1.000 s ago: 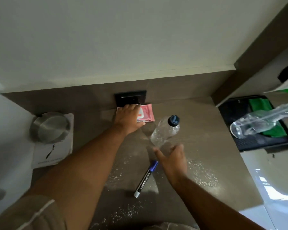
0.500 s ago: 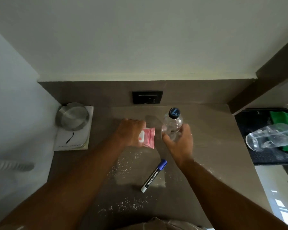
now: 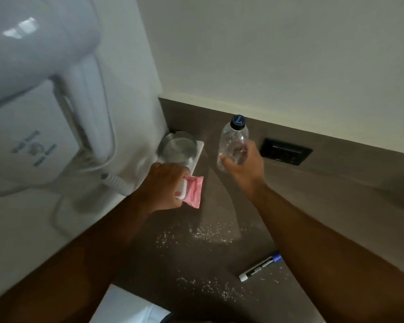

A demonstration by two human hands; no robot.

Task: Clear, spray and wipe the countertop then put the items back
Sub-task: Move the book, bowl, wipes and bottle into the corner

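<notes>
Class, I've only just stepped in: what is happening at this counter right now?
A person is clearing a brown countertop. The left hand grips a pink packet, and the right hand holds a clear plastic bottle with a dark cap, upright. A marker lies on the counter among scattered white crumbs. A metal dish sits in the corner, beneath a wall-mounted hair dryer.

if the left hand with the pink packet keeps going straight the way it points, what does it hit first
Probably the round metal dish on the white book in the corner, just beyond the left hand holding the pink packet. Depth is unclear; it might pass above the dish.
</notes>
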